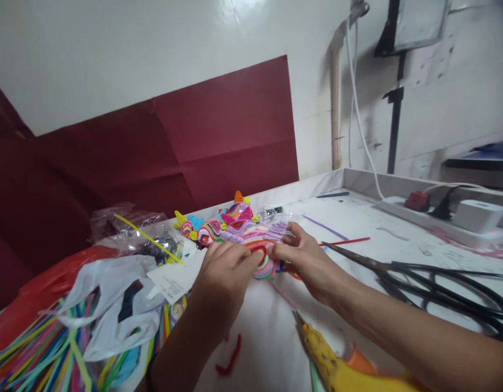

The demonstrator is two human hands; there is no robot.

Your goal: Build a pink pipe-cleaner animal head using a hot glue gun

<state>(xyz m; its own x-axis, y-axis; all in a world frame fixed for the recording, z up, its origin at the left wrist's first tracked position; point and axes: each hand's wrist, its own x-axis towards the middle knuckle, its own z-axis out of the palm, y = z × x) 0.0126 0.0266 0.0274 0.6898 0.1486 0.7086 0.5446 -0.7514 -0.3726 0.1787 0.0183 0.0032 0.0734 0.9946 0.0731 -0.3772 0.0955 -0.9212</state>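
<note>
A colourful coiled pipe-cleaner piece [268, 268], with pink, teal, orange and lilac parts, is held between both hands just above the white table. My left hand [230, 267] grips its left side, thumb pressed near a red loop. On the right side, my right hand [300, 256] pinches it with thumb and fingers. Several finished-looking pipe-cleaner figures [210, 231] in many colours lie right behind it. A curved red pipe-cleaner piece [230, 356] rests on the table in front of the hands.
Black scissors [423, 280] and a yellow-handled tool [328, 354] lie at the right. Pipe cleaners [42, 348] and plastic bags [112, 283] crowd the left. A power strip [447, 220] with plugs sits at the back right, near the table's raised edge [312, 185].
</note>
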